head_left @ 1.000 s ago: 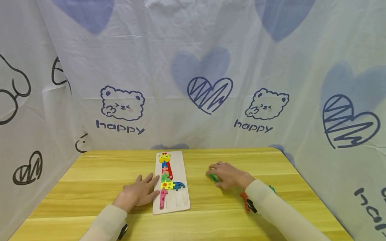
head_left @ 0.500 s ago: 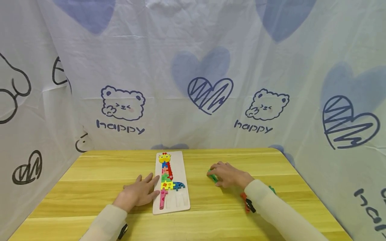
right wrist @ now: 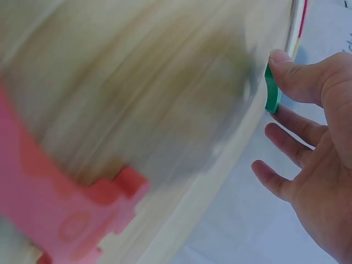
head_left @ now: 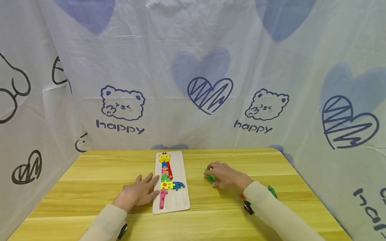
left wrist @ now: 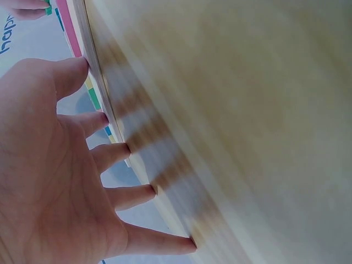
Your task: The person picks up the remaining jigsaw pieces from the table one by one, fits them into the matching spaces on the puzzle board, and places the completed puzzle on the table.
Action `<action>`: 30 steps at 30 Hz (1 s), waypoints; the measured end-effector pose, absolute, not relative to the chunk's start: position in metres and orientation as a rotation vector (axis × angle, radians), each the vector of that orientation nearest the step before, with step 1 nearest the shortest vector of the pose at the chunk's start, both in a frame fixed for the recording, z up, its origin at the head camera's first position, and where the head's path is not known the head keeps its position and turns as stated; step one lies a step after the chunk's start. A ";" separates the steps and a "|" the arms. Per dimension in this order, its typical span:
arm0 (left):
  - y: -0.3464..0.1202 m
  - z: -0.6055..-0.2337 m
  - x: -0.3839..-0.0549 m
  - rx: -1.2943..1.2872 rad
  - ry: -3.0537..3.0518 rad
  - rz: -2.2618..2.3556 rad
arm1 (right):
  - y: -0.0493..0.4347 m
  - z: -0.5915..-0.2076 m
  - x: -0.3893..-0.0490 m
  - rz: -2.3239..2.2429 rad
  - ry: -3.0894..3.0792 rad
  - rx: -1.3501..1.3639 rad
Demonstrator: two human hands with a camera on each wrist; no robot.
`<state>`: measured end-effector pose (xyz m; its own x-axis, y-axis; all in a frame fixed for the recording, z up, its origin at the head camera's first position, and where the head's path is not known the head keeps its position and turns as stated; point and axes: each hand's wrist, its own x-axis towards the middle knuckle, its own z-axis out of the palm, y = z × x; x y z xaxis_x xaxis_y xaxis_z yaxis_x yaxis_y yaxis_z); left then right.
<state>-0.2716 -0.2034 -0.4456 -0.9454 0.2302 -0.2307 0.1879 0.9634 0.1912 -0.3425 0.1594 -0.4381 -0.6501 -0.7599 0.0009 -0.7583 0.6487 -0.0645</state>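
Between thumb and fingers of my right hand (head_left: 227, 176) is a small green puzzle piece (head_left: 209, 177). In the right wrist view this green piece (right wrist: 271, 92) is pinched between the thumb and a fingertip, just over the wooden table. My left hand (head_left: 135, 194) lies with spread fingers at the left edge of a pale puzzle board (head_left: 178, 166), its thumb and index fingertip touching the edge. On the board sits a giraffe puzzle (head_left: 164, 177) of several coloured pieces, with a yellow head at the far end. Bare recesses show at the board's near right.
A red puzzle piece (right wrist: 69, 212) lies under the right forearm, mostly hidden by the sleeve in the head view. Another green piece (head_left: 272, 191) rests right of that sleeve. A printed white curtain (head_left: 169, 67) stands behind the wooden table (head_left: 199, 227).
My right hand has shifted slightly left with the green piece, which now shows more beyond the fingers. More of the other green piece shows beside the sleeve. My left hand stays put.
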 end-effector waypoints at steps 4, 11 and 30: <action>-0.203 -0.446 -0.272 0.312 2.861 0.249 | 0.153 -0.436 -0.339 -0.080 2.828 -1.342; -0.203 -0.446 -0.271 0.317 2.857 0.249 | 0.139 -0.433 -0.331 -0.091 2.816 -1.391; -0.204 -0.445 -0.271 0.319 2.857 0.233 | 0.099 -0.432 -0.312 -0.250 2.774 -1.439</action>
